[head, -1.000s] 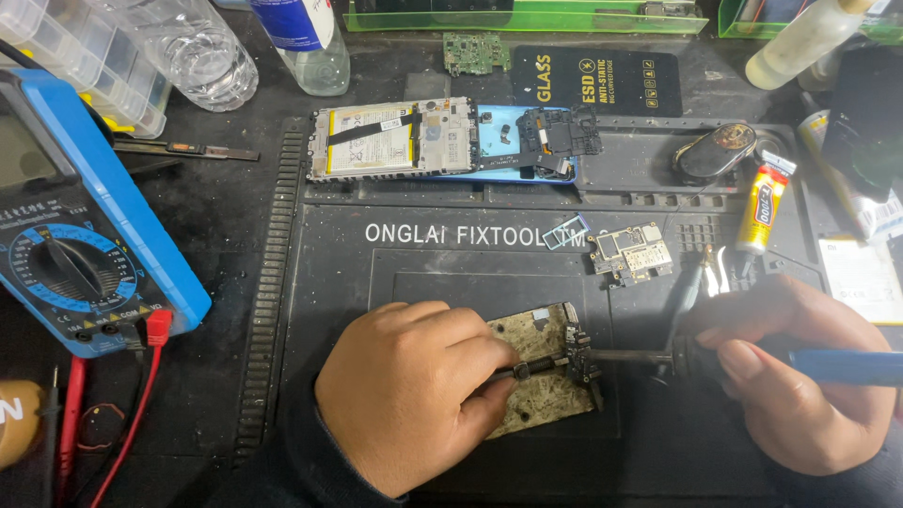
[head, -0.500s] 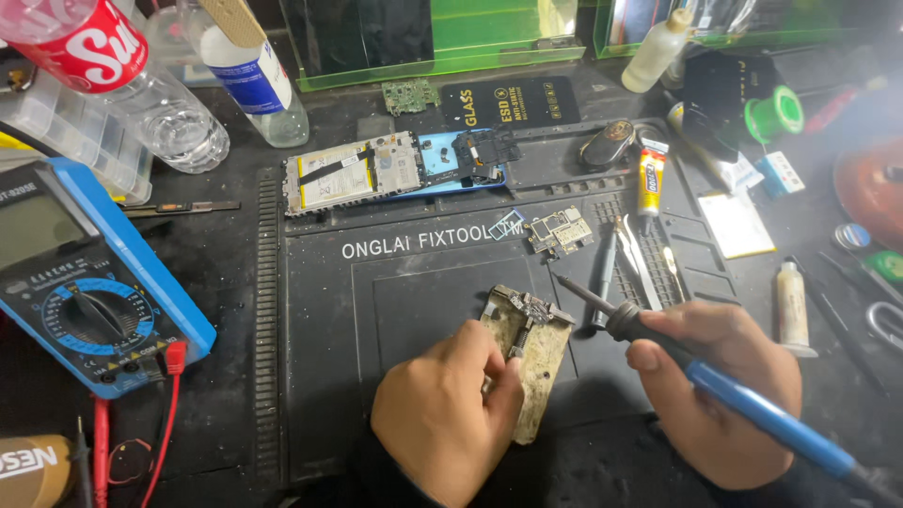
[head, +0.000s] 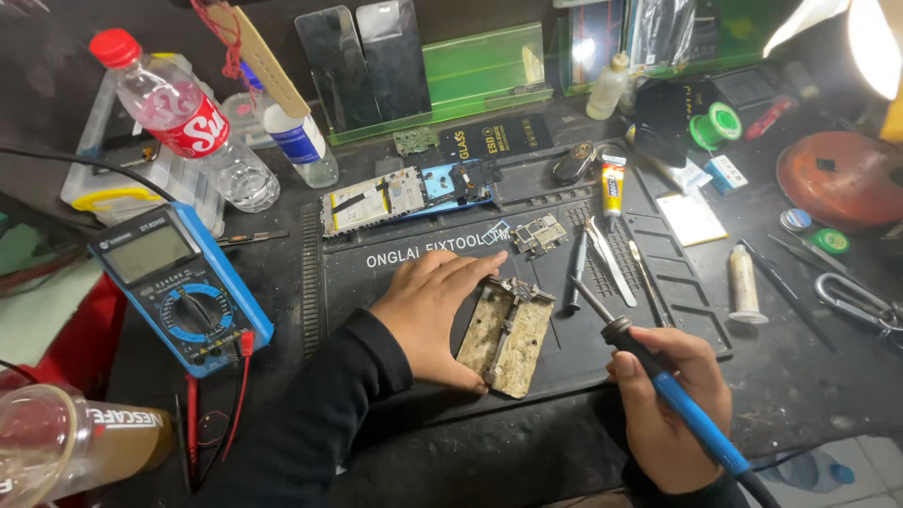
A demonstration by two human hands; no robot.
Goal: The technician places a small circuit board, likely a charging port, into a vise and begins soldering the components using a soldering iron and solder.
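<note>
Gripped pen-fashion in the right hand (head: 670, 406), a blue-handled soldering iron (head: 658, 376) angles its tip toward eleven o'clock, just short of a worn board holder (head: 506, 336) on the black work mat (head: 395, 376). At the holder's nine o'clock edge, the left hand (head: 431, 310) lies flat and open, fingers steadying the clamp. Tweezers (head: 609, 263) and a small circuit board (head: 538, 233) sit at one o'clock, close to the iron's path. Farther off, an opened phone (head: 404, 193) rests at twelve o'clock, a blue multimeter (head: 179, 287) at nine, a plastic bottle (head: 188, 122) at ten on the table.
</note>
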